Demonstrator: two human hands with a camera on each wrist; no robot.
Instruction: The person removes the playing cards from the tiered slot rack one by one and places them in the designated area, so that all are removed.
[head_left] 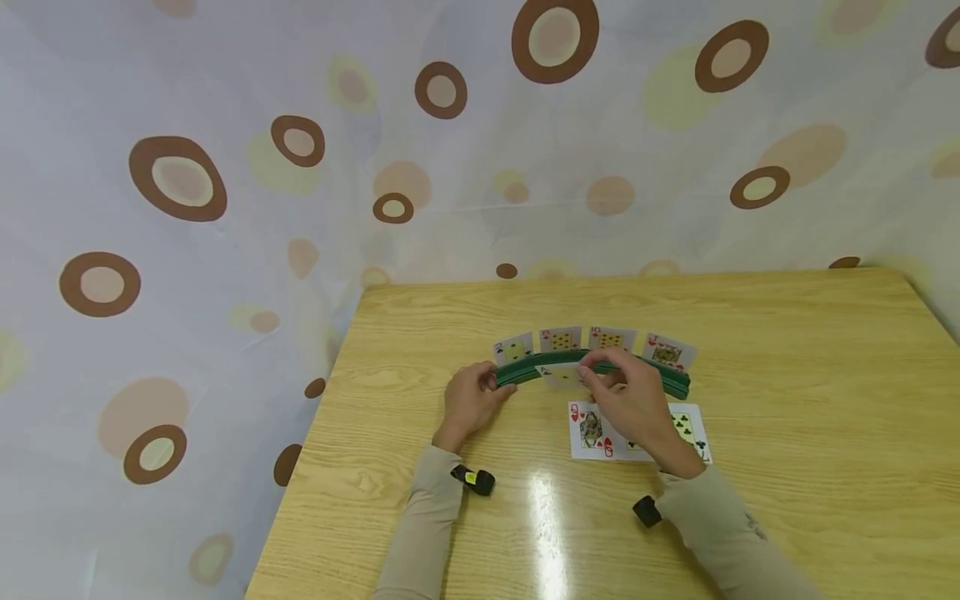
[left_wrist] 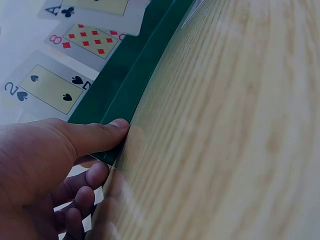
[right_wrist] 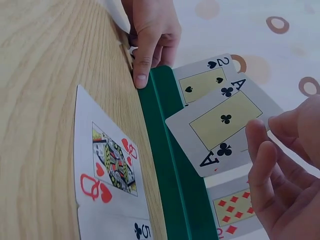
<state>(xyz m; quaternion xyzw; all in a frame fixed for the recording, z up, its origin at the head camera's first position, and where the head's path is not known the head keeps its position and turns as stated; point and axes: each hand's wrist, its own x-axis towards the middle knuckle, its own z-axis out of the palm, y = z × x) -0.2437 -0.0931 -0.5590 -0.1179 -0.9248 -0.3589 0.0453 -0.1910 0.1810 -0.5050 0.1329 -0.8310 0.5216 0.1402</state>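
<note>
My left hand (head_left: 471,398) grips the left end of a curved green card holder (head_left: 517,367); in the left wrist view its thumb (left_wrist: 100,137) lies on the front edge. Between thumb and fingertips my right hand (head_left: 633,400) pinches an ace of clubs (right_wrist: 226,119) by its edge. That card is tilted in front of the holder, overlapping the two of spades (head_left: 514,348) in the right wrist view. Standing in the holder are also an eight of diamonds (left_wrist: 90,42), a ten of diamonds (head_left: 611,337) and a jack of hearts (head_left: 667,352).
A queen of hearts (head_left: 590,429) lies face up on the wooden table (head_left: 810,400), nearer me than the holder. Beside it are a five of clubs (right_wrist: 142,231), partly behind my right hand, and another clubs card (head_left: 688,421). A patterned curtain (head_left: 480,167) hangs behind the table.
</note>
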